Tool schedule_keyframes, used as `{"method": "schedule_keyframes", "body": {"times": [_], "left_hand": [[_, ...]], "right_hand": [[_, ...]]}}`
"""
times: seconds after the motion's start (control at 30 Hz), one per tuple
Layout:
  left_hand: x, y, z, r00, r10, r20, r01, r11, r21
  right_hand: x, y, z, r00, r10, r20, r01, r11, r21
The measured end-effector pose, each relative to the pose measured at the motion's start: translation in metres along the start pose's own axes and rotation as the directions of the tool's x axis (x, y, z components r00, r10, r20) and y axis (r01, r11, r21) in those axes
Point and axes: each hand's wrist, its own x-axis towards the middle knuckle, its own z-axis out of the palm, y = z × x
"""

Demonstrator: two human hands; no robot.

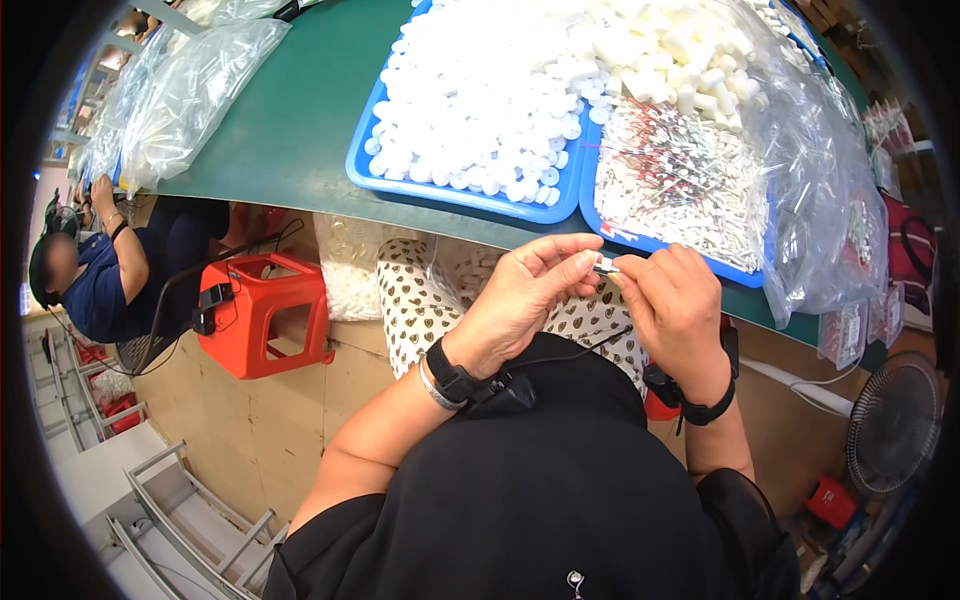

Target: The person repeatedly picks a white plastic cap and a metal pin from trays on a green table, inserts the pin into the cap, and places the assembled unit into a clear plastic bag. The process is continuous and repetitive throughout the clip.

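Just in front of the blue trays, my left hand (530,295) and my right hand (672,300) meet fingertip to fingertip. Between them is a small white piece (605,265), mostly covered by the fingers, so its exact kind does not show. Both hands are closed in a pinch on it. Beyond my left hand is a blue tray (357,165) heaped with small white round caps (450,140). A second blue tray (690,257) beyond my right hand holds many small white pieces (660,190), red and dark thin strands (670,135) and cream cylinders (690,60).
Clear plastic bags lie on the green table (270,150) at the far left (200,90) and right (820,200). A red stool (265,315) stands on the floor at left, near a co-worker (130,265). A fan (893,425) is at right.
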Motion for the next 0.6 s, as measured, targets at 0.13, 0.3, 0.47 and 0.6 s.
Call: {"method": "schedule_keyframes", "body": {"times": [0.13, 0.3, 0.47, 0.6], "left_hand": [[0.007, -0.014, -0.009, 0.993, -0.027, 0.111, 0.048, 0.98, -0.194], [0.01, -0.026, -0.008, 0.99, -0.034, 0.136, 0.066, 0.969, -0.24], [0.016, -0.023, -0.007, 0.989, -0.062, 0.131, 0.091, 0.968, -0.234], [0.016, -0.015, -0.008, 0.999, -0.046, 0.026, 0.049, 0.992, -0.117]], "right_hand": [[-0.006, -0.003, 0.017, 0.987, 0.154, -0.044, -0.142, 0.969, 0.203], [-0.011, -0.008, 0.033, 0.949, 0.312, -0.034, -0.283, 0.896, 0.341], [-0.015, -0.003, 0.039, 0.923, 0.384, 0.005, -0.353, 0.843, 0.405], [-0.011, -0.003, 0.028, 0.905, 0.404, 0.132, -0.419, 0.795, 0.438]]}}
